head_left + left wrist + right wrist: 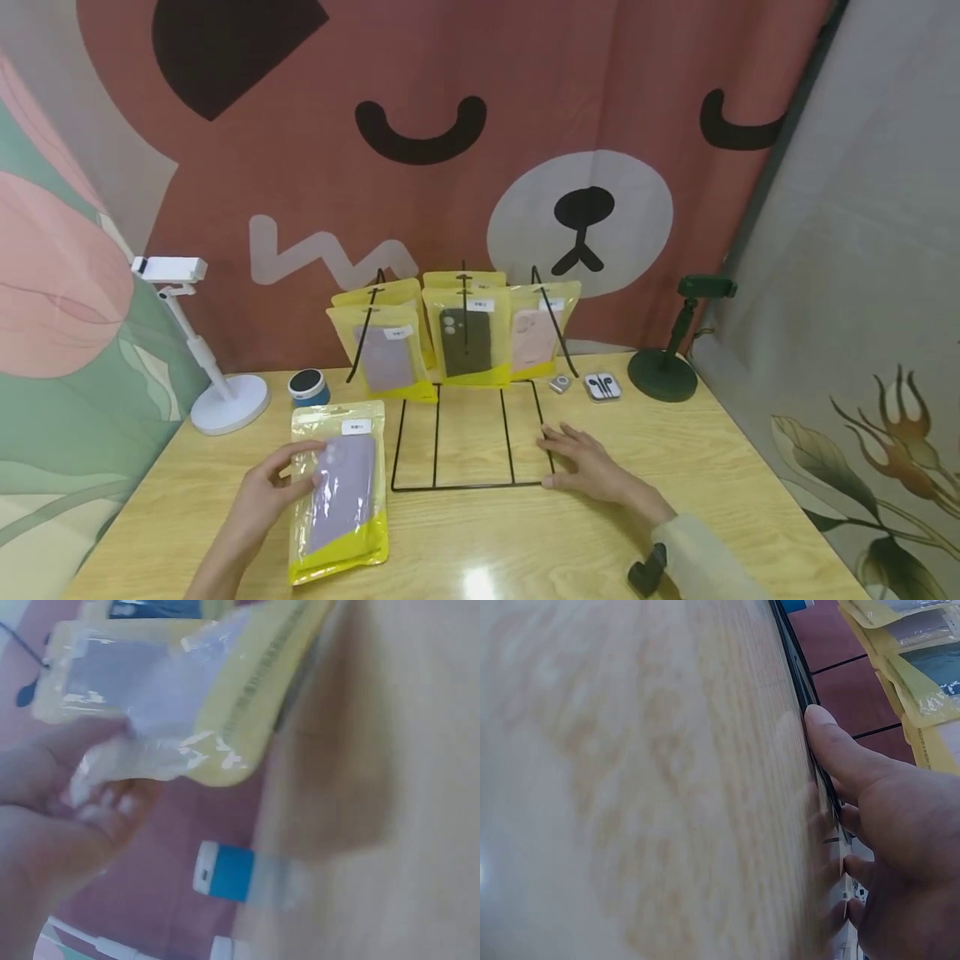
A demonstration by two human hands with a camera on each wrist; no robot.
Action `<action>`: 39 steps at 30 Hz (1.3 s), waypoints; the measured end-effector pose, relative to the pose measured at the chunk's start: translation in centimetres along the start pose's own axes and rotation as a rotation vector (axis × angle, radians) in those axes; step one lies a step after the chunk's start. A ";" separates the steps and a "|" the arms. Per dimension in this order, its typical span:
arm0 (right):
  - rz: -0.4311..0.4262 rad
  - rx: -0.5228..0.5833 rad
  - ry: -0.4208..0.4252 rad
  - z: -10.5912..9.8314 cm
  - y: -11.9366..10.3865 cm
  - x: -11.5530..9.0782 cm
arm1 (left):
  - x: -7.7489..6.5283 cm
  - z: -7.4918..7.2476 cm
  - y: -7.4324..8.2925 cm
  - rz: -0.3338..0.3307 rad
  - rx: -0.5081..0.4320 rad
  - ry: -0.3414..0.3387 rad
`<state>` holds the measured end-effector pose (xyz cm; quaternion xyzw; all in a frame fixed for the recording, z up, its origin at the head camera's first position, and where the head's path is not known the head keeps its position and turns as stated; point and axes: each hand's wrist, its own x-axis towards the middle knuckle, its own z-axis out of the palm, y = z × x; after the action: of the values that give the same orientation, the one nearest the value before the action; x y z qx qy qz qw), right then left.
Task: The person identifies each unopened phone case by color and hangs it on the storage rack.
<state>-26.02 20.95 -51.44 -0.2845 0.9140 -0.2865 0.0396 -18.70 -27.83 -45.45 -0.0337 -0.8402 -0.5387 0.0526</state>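
Note:
My left hand (264, 490) pinches the left edge of a clear and yellow pouch (343, 482) with a lilac phone case inside. In the left wrist view that pouch (169, 690) tilts above the wooden table and casts a shadow. The right hand (588, 463) rests at the front right corner of a black wire display rack (487, 486), fingers spread over its side bar. Its thumb touches the rack in the right wrist view. On the hooks hang several pouches, among them a dark case (467, 343), a pink case (534, 337) and another lilac case (386, 360).
A blue round speaker (309, 388) and a white phone stand (232, 404) stand at the left. Right of the rack lie a small silver gadget (560, 383) and boxed earphones (603, 387). A dark green stand (663, 373) is farther right, before the bear-print curtain (480, 208).

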 end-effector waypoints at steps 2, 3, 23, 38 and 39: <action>-0.009 0.001 -0.003 0.1 0.0 -0.1 | -0.6 -0.1 0.6 0.075 -0.078 -0.012; -0.011 0.003 -0.002 0.1 0.0 -0.1 | -0.9 -0.1 0.9 0.112 -0.115 -0.025; 0.003 0.031 -0.006 -0.1 -0.3 -0.2 | -0.3 0.2 4.5 0.366 -0.257 -0.251; 0.019 0.024 -0.014 -0.1 -0.2 -0.1 | 1.0 1.7 3.2 0.220 -0.209 -0.208; 0.020 0.025 -0.015 -0.1 -0.3 -0.1 | 1.1 1.8 3.1 0.219 -0.208 -0.207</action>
<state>-25.79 20.90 -51.25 -0.2768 0.9129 -0.2953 0.0531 -19.48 -24.94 -43.26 -0.1855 -0.7721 -0.6074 0.0203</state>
